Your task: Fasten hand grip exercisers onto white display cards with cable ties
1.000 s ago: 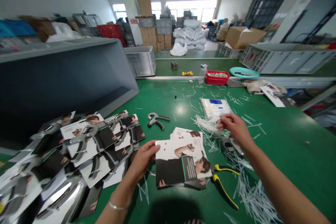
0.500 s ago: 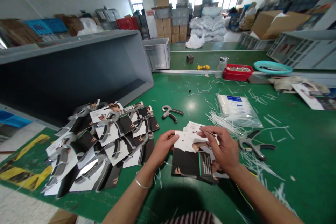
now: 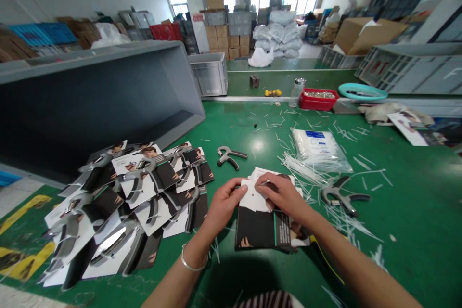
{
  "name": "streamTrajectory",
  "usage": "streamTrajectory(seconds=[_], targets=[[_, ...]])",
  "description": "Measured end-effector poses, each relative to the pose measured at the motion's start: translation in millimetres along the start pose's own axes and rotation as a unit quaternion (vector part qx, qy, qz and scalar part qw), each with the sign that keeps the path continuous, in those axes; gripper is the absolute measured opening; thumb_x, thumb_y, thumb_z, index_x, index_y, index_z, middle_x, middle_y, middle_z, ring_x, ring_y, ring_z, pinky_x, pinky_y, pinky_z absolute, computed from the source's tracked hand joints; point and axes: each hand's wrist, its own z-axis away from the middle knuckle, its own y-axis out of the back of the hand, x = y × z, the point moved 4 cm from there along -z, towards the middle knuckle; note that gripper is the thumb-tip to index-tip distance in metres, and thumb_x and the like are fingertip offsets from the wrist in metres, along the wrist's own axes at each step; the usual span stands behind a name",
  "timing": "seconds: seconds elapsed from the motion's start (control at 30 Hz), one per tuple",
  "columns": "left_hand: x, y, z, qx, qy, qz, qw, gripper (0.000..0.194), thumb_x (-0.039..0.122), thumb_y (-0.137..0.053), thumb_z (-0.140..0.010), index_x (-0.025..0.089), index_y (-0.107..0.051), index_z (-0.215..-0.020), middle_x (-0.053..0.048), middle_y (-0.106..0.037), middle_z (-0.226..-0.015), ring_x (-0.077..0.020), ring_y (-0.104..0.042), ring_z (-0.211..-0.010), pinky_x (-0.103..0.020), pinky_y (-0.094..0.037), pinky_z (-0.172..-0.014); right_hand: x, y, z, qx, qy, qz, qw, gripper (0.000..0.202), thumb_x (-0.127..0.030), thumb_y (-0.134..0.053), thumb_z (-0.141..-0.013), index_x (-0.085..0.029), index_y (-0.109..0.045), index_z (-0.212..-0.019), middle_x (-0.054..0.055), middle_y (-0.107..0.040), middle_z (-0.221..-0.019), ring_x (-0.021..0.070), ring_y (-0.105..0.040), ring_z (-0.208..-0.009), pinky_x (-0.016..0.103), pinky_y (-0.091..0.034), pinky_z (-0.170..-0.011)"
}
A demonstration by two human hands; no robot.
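Observation:
In front of me lies a small stack of printed cards (image 3: 255, 227), white above and black below, with small holes in the white part. My left hand (image 3: 223, 204) pinches the top card's upper left edge between thumb and fingers. Over the card's white part, my right hand (image 3: 280, 196) is closed with its fingertips at the surface; what they pinch is hidden. A loose grey-and-black hand gripper (image 3: 231, 156) lies beyond the stack, and another hand gripper (image 3: 342, 197) lies to the right. On the left, several carded hand grippers (image 3: 142, 178) are heaped.
A large grey crate (image 3: 108, 91) lies on its side behind the heap. White cable ties (image 3: 298, 167) are scattered by a plastic bag (image 3: 319, 149). Farther back stand a glass bottle (image 3: 296, 93), a red tray (image 3: 318, 100) and a turquoise basin (image 3: 363, 91).
My right hand has moved left and down onto the card's white part. The left hand keeps its hold at the edge. The whole view has shifted slightly.

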Motion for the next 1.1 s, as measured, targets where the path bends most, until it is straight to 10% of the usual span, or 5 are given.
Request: streamTrajectory(seconds=[0.2, 0.33, 0.53, 0.77, 1.1], targets=[[-36, 3.8, 8, -0.04, 0.054, -0.022, 0.997, 0.031, 0.047, -0.06, -0.088, 0.017, -0.06, -0.099, 0.004, -0.056, -0.066, -0.0074, -0.043, -0.048, -0.018, -0.032, -0.047, 15, 6, -1, -0.004, -0.05, -0.088, 0.995, 0.013, -0.032, -0.058, -0.093, -0.022, -0.065, -0.093, -0.002, -0.067, -0.084, 0.0128, -0.06, -0.072, 0.024, -0.045, -0.067], [-33, 11.8, 21, -0.034, -0.028, -0.166, 0.985, 0.015, 0.032, -0.059, -0.091, 0.018, -0.061, -0.09, 0.002, -0.056, -0.073, -0.0099, -0.048, -0.061, -0.02, -0.039, -0.059, 18, 2, -1, -0.026, -0.058, -0.11, 0.992, 0.013, -0.032, -0.059, -0.091, -0.021, -0.067, -0.091, -0.001, -0.067, -0.086, 0.0134, -0.058, -0.077, 0.025, -0.043, -0.071], [-9, 11.8, 50, -0.196, -0.118, -0.279, 0.933, 0.021, 0.023, -0.046, -0.099, 0.022, -0.064, -0.109, -0.006, -0.065, -0.107, -0.0169, -0.058, -0.102, -0.028, -0.044, -0.091, 22, -3, -3, -0.037, -0.079, -0.146, 0.985, 0.015, -0.034, -0.059, -0.091, -0.021, -0.066, -0.092, 0.0, -0.065, -0.086, 0.0141, -0.056, -0.075, 0.026, -0.042, -0.069], [-16, 15.8, 33, 0.023, -0.153, -0.289, 0.945, 0.016, 0.021, -0.051, -0.096, 0.019, -0.067, -0.098, -0.006, -0.061, -0.098, -0.0183, -0.058, -0.095, -0.03, -0.045, -0.087, 18, -13, -4, -0.058, -0.061, -0.136, 0.987, 0.016, -0.034, -0.059, -0.093, -0.021, -0.067, -0.095, 0.0, -0.067, -0.09, 0.0155, -0.059, -0.083, 0.026, -0.043, -0.076], [-27, -5.8, 17, 0.004, -0.093, -0.111, 0.989, 0.02, 0.026, -0.056, -0.092, 0.021, -0.074, -0.1, -0.006, -0.067, -0.102, -0.0187, -0.06, -0.093, -0.028, -0.046, -0.085, 13, -11, 1, -0.078, -0.034, -0.102, 0.991, 0.014, -0.027, -0.055, -0.094, -0.022, -0.067, -0.101, 0.002, -0.069, -0.098, 0.0169, -0.061, -0.09, 0.028, -0.044, -0.083]])
